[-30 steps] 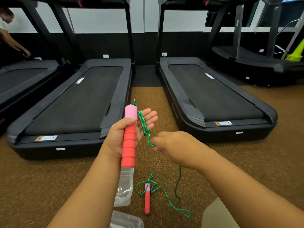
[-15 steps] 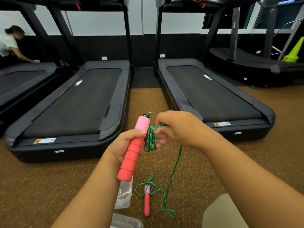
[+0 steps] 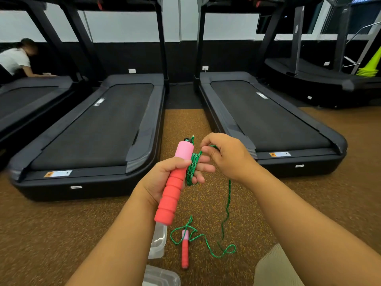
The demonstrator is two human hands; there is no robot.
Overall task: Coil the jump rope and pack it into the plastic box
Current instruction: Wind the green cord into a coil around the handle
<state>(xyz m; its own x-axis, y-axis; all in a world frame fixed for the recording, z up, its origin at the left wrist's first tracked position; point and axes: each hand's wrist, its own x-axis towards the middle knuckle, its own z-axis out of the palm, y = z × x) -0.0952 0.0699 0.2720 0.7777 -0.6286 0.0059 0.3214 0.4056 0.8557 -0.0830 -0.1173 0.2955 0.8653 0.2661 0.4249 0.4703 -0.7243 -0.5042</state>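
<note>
The left hand [image 3: 165, 178] gripped one pink handle [image 3: 175, 182] of the jump rope, with green rope [image 3: 191, 168] looped around its fingers. The right hand [image 3: 231, 155] pinched the rope beside those loops. The rest of the rope trailed down to the floor [image 3: 61, 234], where the second handle [image 3: 185, 250] lay beside what looked like the plastic box [image 3: 158, 242].

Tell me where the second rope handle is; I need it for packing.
In the head view, the second handle lies on the brown floor low in the middle, just right of the clear plastic box, with loose green rope around it.
</note>
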